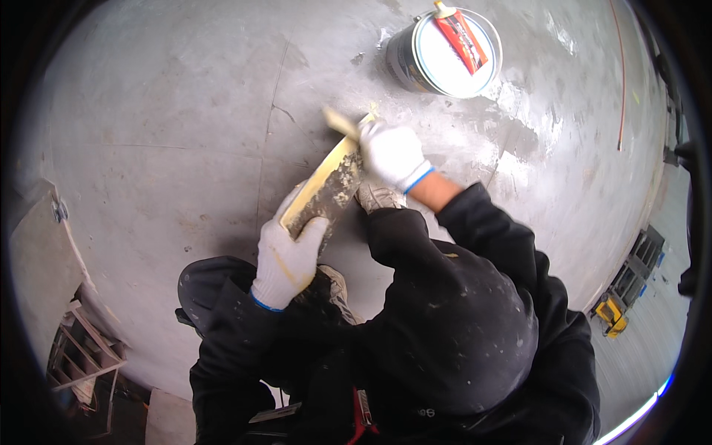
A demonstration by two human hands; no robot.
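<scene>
My left hand (288, 258), in a white knit glove, grips the near end of a long narrow board (334, 185), thumb on its face. The board is dark, blotched with pale yellow putty, with a smooth cream band along its left edge. My right hand (394, 154), also gloved, closes at the board's far end around a putty scraper (341, 123). Its cream-coloured end sticks out to the left, smeared by motion, so its exact shape is unclear. My fingers hide the rest of it.
A bucket (404, 59) with a white lid stands ahead on the stained grey floor (170, 96), a red tube (461, 41) lying on it. My shoes and knees are just below the board. A brown metal frame (85, 348) is at the left; a yellow tool (610, 315) at the right.
</scene>
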